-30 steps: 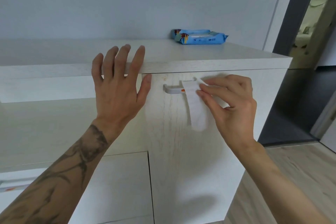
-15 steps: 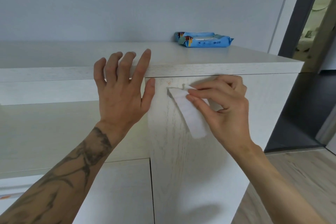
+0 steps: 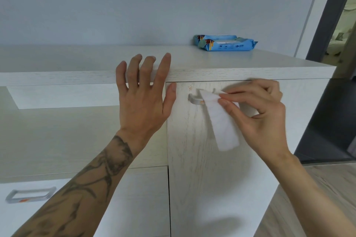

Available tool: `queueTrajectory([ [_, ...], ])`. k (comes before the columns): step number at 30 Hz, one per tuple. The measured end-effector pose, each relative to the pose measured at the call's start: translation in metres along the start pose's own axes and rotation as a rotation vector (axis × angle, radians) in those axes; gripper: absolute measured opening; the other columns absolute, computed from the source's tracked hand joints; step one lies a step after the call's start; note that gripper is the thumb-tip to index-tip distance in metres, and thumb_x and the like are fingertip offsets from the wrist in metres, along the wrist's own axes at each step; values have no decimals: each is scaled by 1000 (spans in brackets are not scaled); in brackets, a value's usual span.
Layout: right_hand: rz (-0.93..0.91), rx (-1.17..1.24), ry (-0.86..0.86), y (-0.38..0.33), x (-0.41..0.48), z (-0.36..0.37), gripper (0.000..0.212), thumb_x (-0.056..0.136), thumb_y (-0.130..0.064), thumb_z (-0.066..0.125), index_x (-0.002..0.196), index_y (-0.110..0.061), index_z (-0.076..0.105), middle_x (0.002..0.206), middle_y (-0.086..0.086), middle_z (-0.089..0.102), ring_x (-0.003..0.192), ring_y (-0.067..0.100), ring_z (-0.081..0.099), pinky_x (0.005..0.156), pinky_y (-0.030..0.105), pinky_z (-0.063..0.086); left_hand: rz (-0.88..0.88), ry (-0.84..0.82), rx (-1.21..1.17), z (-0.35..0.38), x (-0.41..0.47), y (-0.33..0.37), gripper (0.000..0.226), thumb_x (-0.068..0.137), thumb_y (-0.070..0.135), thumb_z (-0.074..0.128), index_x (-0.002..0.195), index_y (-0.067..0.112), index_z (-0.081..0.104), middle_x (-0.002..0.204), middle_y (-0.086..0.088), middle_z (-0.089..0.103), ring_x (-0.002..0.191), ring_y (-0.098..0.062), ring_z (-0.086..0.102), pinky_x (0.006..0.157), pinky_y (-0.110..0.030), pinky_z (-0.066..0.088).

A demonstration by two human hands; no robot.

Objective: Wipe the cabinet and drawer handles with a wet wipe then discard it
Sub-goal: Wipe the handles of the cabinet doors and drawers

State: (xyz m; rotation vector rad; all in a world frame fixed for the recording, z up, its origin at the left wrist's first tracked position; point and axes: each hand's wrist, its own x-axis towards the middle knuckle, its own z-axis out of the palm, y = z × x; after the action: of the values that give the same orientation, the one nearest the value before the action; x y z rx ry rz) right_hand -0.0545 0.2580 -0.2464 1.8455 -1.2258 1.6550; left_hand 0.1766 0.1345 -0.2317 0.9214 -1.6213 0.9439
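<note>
Wipe (image 3: 223, 127) is pinched by the right hand (image 3: 258, 113) between thumb and fingers, draped over the door handle (image 3: 194, 99), whose bare left end shows an orange mark. Left hand (image 3: 142, 106), fingers spread, holds nothing just left of that handle. Drawer handle (image 3: 28, 195), well below-left, looks unwiped. Judged early: wiping is under way and discarding remains.

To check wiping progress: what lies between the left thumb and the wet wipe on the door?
The head view shows the uncovered left end of the cabinet handle there, bearing an orange smear.
</note>
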Motion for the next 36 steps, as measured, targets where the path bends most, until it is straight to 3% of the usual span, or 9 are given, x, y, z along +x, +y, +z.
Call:
queueTrajectory([
  [7, -43, 19, -32, -14, 4, 20, 14, 95, -35, 78, 101, -24, 83, 107, -14, 75, 114, 21, 55, 95, 64, 42, 14, -1, 5, 0, 0, 0, 54, 110, 46, 32, 155, 18, 39, 144, -13, 45, 139, -36, 35, 124, -53, 13],
  [12, 50, 17, 39, -10, -2, 10, 11, 94, -33, 79, 98, -24, 83, 105, -12, 75, 115, 25, 55, 97, 64, 41, 19, -13, -1, -1, 0, -1, 54, 110, 47, 30, 156, 19, 38, 145, -12, 44, 140, -36, 34, 124, -52, 12],
  [16, -26, 31, -21, -24, 4, 29, 12, 94, -34, 79, 100, -24, 83, 106, -14, 74, 114, 18, 54, 94, 64, 42, 22, -9, 8, -1, 0, 0, 53, 111, 46, 29, 156, 18, 39, 145, -13, 44, 140, -36, 35, 124, -52, 12],
  [21, 40, 11, 39, -11, -3, 8, 11, 95, -33, 78, 98, -23, 83, 106, -11, 75, 114, 26, 55, 97, 64, 40, 9, -19, 11, -1, 0, -1, 53, 111, 45, 33, 156, 18, 37, 145, -15, 48, 141, -36, 33, 125, -53, 13],
  [26, -31, 13, -21, -26, 5, 29, 14, 95, -35, 77, 99, -23, 83, 107, -14, 73, 115, 14, 52, 94, 63, 43, 19, -16, 21, -2, -1, 0, 53, 111, 44, 30, 156, 17, 38, 144, -16, 50, 141, -36, 35, 125, -53, 12],
  [31, 43, 3, 38, -14, -2, 13, 11, 94, -32, 78, 96, -22, 83, 105, -12, 74, 114, 23, 54, 96, 65, 40, 16, -9, 18, -1, 0, 0, 53, 111, 46, 29, 156, 18, 38, 144, -15, 50, 141, -36, 35, 125, -52, 11],
  [36, -38, -26, -22, -29, 5, 30, 14, 95, -35, 77, 100, -23, 82, 109, -16, 72, 116, 13, 50, 96, 58, 41, 17, -8, 4, 1, -1, 0, 52, 111, 45, 32, 156, 18, 37, 145, -14, 46, 141, -35, 33, 125, -53, 12],
])
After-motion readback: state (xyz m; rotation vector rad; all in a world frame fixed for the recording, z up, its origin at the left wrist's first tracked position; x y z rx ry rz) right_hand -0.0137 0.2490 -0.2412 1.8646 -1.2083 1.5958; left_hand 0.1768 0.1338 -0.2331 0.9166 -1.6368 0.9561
